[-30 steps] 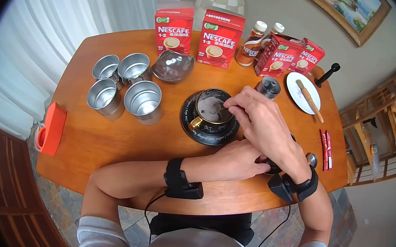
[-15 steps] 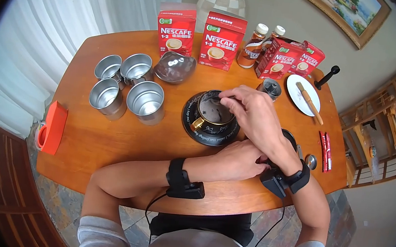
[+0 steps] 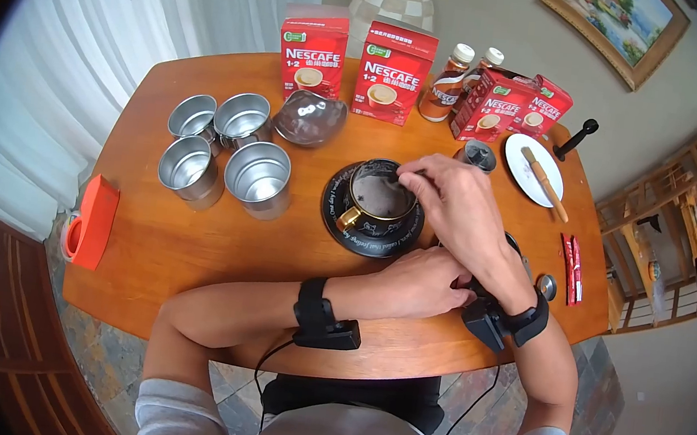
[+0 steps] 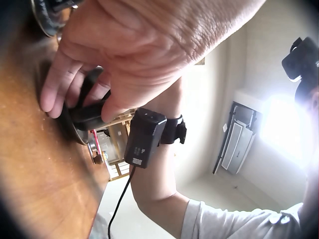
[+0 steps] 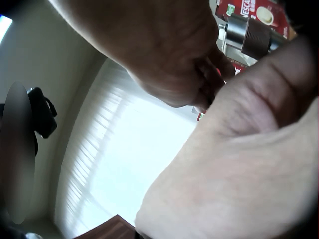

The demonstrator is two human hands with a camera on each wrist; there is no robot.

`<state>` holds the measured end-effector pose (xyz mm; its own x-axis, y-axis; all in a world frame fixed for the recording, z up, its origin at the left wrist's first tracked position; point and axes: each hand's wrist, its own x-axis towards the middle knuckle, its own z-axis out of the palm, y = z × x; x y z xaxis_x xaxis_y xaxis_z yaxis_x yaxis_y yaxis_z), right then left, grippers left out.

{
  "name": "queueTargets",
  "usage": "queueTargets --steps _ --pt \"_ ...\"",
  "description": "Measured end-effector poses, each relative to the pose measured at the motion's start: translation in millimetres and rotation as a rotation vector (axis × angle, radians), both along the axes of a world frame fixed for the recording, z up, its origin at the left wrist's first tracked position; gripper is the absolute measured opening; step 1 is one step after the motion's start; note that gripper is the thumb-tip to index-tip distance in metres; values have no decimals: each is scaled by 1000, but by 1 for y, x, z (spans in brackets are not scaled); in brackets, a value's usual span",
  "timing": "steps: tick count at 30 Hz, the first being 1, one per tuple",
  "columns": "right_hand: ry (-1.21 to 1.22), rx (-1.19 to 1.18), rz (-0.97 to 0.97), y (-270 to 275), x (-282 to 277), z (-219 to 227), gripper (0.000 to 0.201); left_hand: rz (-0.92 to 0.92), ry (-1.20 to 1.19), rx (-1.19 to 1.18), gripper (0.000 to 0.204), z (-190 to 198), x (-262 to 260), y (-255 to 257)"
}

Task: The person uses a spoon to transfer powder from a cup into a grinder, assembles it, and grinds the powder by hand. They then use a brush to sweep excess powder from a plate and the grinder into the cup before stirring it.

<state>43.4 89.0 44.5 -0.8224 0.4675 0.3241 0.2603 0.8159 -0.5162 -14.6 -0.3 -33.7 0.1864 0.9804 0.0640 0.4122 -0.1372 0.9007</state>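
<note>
The right hand [image 3: 465, 209] reaches over the black, gold-handled cup [image 3: 380, 214], which stands on a black saucer [image 3: 333, 220] and has dark, frothy liquid inside. Its thumb and forefinger pinch a thin thing at the cup's right rim, mostly hidden by the fingers. Below, the left hand [image 3: 422, 286] crosses under the right wrist. In the left wrist view the left hand [image 4: 119, 55] curls its fingers round a black handled object [image 4: 87, 117] low over the tabletop. Both hands fill much of the right wrist view, the right hand [image 5: 149, 50] in the upper part.
Several metal cups [image 3: 257, 177] stand at the left, beside a translucent bowl [image 3: 310, 119]. Red boxes [image 3: 393, 72] and bottles [image 3: 442, 91] line the back. To the right are a white plate [image 3: 519, 170] with a brush, red sachets [image 3: 570, 269], and an orange stand [image 3: 96, 223] far left.
Over the cup, the right hand has shifted slightly, first leftward and then back a little to the right. The left hand has hardly moved.
</note>
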Motion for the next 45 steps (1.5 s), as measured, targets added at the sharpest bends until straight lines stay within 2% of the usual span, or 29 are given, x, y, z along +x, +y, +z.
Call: queueTargets --steps 4,7,10,13,16,19,22,25,28,31,34,37,43,45 --pt "-85 -193 -27 -10 4 17 20 -5 32 -20 31 7 -1 -1" --pt "117 79 3 -5 4 0 20 -20 2 4 31 -1 -1 1" --pt "-58 -98 -40 -10 5 8 18 -12 12 2 32 2 -1 0" --pt "-41 -199 -46 -17 5 15 18 -39 -28 85 39 -11 0 3" --pt "-35 -72 14 -9 6 4 18 -52 -28 52 41 -9 -1 3" --pt "23 -120 10 -12 7 7 22 -52 -35 48 41 -9 -1 3" --pt "26 44 17 -4 4 -6 21 -65 -8 -1 42 -4 -2 3" --pt "-62 -69 -22 -6 6 -1 21 -51 -22 61 40 -7 -2 2" --pt "98 -47 6 -7 4 -2 17 -53 -20 10 37 -1 -2 1" --pt "40 -30 -6 0 3 -9 17 -46 11 -40 35 6 -2 0" --pt "-100 -224 -59 -11 2 11 18 -55 8 0 34 4 -3 -1" --pt "120 42 59 -2 -1 -12 19 -23 -26 81 34 -11 1 3" --pt "13 -186 13 -10 5 5 21 -57 -11 63 33 -4 -2 2" --pt "-3 -124 49 -4 9 0 20 -23 -15 27 31 0 -1 0"
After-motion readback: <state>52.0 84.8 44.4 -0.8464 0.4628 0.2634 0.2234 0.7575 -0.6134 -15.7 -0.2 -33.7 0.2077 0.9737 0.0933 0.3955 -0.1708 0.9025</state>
